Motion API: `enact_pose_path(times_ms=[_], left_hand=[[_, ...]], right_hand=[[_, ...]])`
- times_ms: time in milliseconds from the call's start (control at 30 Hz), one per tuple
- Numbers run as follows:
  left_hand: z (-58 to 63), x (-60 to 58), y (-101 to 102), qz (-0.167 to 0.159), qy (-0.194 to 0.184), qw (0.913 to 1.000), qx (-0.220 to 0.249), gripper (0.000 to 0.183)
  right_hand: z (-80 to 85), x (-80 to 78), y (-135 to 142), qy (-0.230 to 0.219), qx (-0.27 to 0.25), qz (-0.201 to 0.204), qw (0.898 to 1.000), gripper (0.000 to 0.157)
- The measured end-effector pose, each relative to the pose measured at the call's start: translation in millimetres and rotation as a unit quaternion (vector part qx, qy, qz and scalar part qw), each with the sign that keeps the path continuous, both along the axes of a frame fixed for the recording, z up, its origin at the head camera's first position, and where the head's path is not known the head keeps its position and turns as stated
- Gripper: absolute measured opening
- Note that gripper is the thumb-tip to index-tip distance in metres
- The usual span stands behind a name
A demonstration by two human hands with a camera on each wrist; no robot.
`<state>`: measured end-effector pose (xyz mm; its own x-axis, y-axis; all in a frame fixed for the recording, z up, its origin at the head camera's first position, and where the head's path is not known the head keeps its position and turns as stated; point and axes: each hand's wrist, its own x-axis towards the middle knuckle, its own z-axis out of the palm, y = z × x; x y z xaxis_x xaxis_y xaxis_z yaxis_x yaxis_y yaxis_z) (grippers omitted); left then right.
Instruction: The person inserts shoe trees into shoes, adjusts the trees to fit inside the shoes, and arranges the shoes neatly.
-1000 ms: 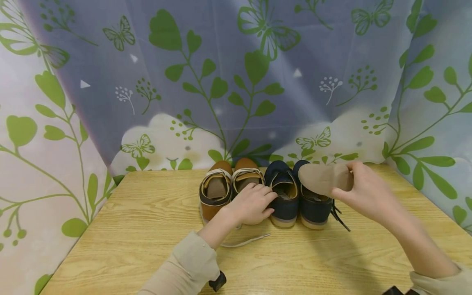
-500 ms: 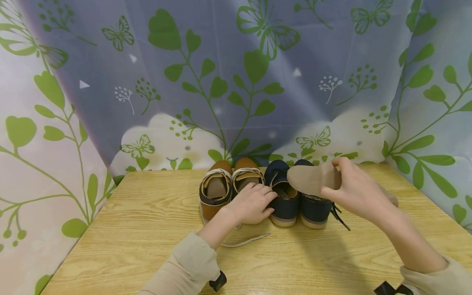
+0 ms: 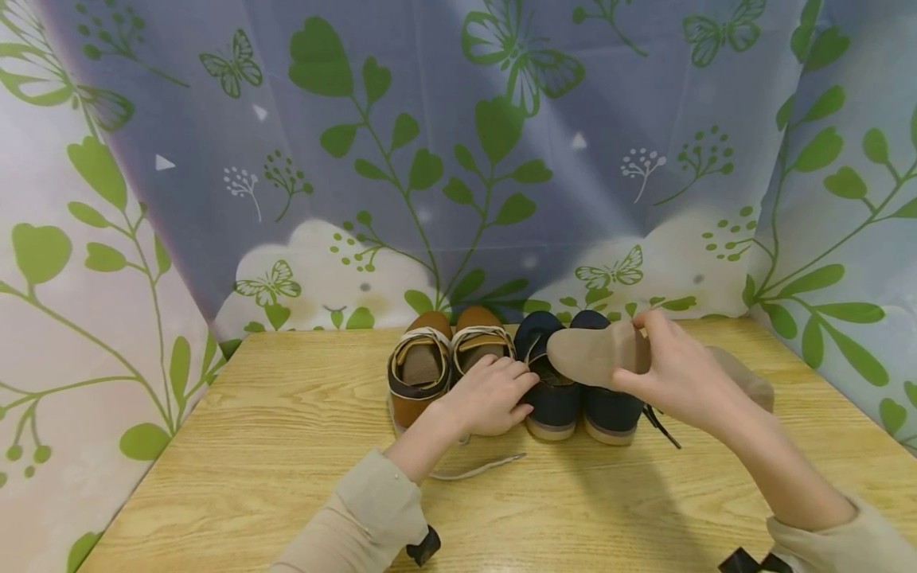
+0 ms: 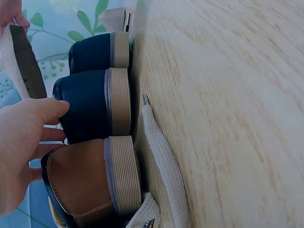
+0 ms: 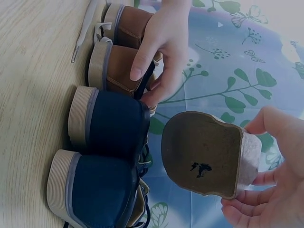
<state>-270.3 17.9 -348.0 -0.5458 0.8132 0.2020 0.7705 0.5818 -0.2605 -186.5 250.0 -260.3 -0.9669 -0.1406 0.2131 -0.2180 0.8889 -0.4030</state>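
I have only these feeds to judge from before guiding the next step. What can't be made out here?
Head view: the rightmost navy shoe's opening, mostly behind the beige piece in the right hand.
Head view: part of the second beige piece, behind the right hand.
Head view: the inner brown shoe's heel, behind the left hand.
Right wrist view: the dark mark inside the held piece, too small to identify.
Left wrist view: the white lace's other end, cut off by the bottom edge.

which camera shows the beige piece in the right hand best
The right wrist view: the beige piece is large there, its brown face and black mark turned to the camera. The head view shows its pale side, partly covered by the right hand; the left wrist view catches it cut off at the left edge.
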Motion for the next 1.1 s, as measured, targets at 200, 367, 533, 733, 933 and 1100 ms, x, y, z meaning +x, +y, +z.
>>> enact_pose_path(times_ms=[200,367,533,733,933,1100], left_hand=[[0.2,-0.6,0.2,-0.002,0.0,1.0,0.001,0.042],[0.4,-0.2,-0.2,0.001,0.001,1.0,-0.002,0.042],[1.4,1.1,-0.9,0.005,-0.008,0.9999,-0.005,0.042],[0.8,1.8,-2.5,0.005,-0.008,1.0,-0.001,0.042],[-0.4,1.2,-2.6,0.0,-0.003,1.0,-0.001,0.043],[0.0,1.3,-2.8,0.004,-0.005,1.0,0.0,0.043]], right_hand=[[-1.0,-2.1,-2.7,-0.007,-0.001,0.001,1.0,0.066],[-1.3,-5.0,-5.6,-0.011,0.005,0.004,1.0,0.066],[-1.7,-7.4,-6.8,-0.017,0.01,0.01,1.0,0.066],[0.8,-11.5,-9.3,-0.029,0.024,0.011,0.999,0.067],[3.8,-16.5,-14.8,-0.039,0.042,0.009,0.998,0.066],[6.0,-19.8,-19.1,-0.042,0.051,0.005,0.998,0.066]])
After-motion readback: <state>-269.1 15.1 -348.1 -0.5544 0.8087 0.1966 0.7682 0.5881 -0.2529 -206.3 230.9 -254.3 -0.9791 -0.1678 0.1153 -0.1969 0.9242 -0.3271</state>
